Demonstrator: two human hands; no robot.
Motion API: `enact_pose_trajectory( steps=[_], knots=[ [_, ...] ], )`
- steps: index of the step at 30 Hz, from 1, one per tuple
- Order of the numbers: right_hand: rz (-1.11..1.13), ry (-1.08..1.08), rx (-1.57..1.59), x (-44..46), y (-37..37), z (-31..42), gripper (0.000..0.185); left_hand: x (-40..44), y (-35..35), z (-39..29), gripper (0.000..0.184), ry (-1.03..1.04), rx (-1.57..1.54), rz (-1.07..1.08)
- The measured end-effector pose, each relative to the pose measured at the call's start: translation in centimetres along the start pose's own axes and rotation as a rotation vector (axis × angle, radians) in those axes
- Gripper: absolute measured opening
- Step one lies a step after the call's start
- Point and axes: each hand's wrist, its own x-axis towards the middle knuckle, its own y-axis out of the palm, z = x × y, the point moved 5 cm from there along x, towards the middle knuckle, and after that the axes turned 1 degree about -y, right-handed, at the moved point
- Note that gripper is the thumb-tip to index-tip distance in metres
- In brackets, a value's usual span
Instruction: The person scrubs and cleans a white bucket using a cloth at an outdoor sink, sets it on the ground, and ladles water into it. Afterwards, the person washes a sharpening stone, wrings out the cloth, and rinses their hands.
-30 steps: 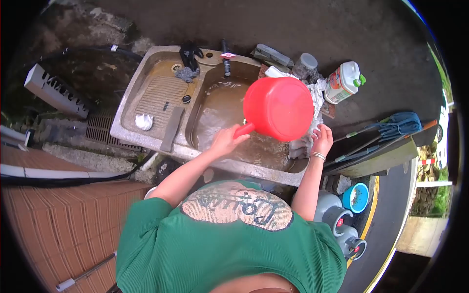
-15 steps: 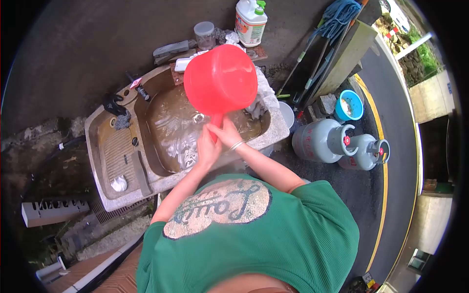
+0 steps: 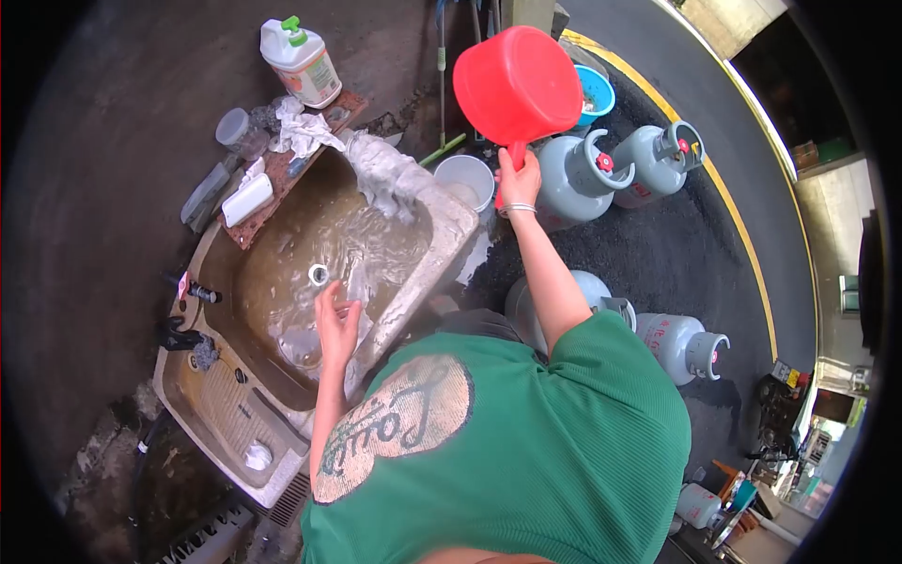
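Note:
My right hand [image 3: 519, 179] is wrapped round the handle of a red plastic water dipper [image 3: 519, 85], held out past the sink's right end. The dipper's round base faces me, so its inside is hidden. From my view it covers part of a gas cylinder and a blue basin. My left hand [image 3: 338, 320] hovers over the near side of the stone sink [image 3: 451, 221], fingers apart and holding nothing. Beyond its fingertips a small white ring-shaped thing [image 3: 318, 274] shows in the rippling, brownish water [image 3: 282, 254]. A wet light cloth [image 3: 383, 169] drapes over the sink's far right corner.
Grey gas cylinders [image 3: 662, 164] stand to the right, with the blue basin [image 3: 594, 94] behind them. A white bucket [image 3: 465, 180] sits beside the sink. On the back ledge are a pump bottle [image 3: 303, 66], a white container [image 3: 248, 199] and a clear jar [image 3: 240, 132].
My left hand has let go of the dipper's handle and opened over the basin. The right hand has carried the dipper rightward, out from above the sink. My view has turned right.

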Motion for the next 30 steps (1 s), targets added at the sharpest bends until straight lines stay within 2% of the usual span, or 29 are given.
enact_pose_trajectory(
  steps=[1,3,4,6,7,8,10,14,16,20,21,24,29,30],
  knots=[
    [-0.119,-0.013,-0.096,2.9,-1.8,-4.1,0.033,-0.1,-0.5,0.5,0.048,-0.038,0.015,-0.021],
    [-0.174,0.33,-0.063,5.3,-6.3,-4.1,0.038,-0.3,-1.3,1.3,0.045,-0.089,0.064,-0.06],
    [-0.289,0.252,-0.363,8.9,-7.9,-10.3,0.039,-0.4,-1.5,1.5,0.045,-0.11,0.084,-0.056],
    [-0.333,0.353,-0.384,12.6,-10.8,-14.3,0.048,-0.6,-1.7,1.7,0.044,-0.158,0.122,-0.051],
    [-0.416,0.37,-0.511,12.6,-11.8,-11.8,0.049,-0.6,-1.6,1.9,0.042,-0.162,0.115,-0.042],
    [-0.407,0.452,-0.511,14.5,-12.6,-14.5,0.051,-0.5,-1.5,2.1,0.042,-0.169,0.124,-0.03],
    [-0.371,0.566,-0.32,18.1,-13.6,-21.8,0.053,-0.4,-1.0,2.6,0.042,-0.184,0.147,-0.002],
    [-0.258,0.542,-0.44,19.7,-13.0,-24.9,0.052,0.7,0.0,1.3,0.042,-0.186,0.185,0.074],
    [-0.213,0.548,-0.521,19.6,-12.3,-25.7,0.05,1.3,0.4,0.8,0.043,-0.164,0.205,0.106],
    [-0.425,0.764,-0.473,16.8,-12.8,-23.1,0.057,1.7,0.6,-0.4,0.042,-0.173,0.22,0.109],
    [-0.374,0.775,-0.404,18.0,-12.8,-25.8,0.071,1.6,0.5,-0.5,0.041,-0.183,0.219,0.101],
    [-0.02,0.552,-0.756,19.1,-11.3,-23.8,0.06,1.3,0.2,-0.3,0.04,-0.212,0.21,0.068],
    [0.036,0.492,-0.79,19.3,-10.4,-19.6,0.054,0.2,-0.4,1.2,0.038,-0.258,0.214,0.034],
    [0.007,0.499,-0.719,20.1,-10.6,-21.4,0.052,0.1,-0.4,1.1,0.038,-0.266,0.218,0.033]
  ],
)
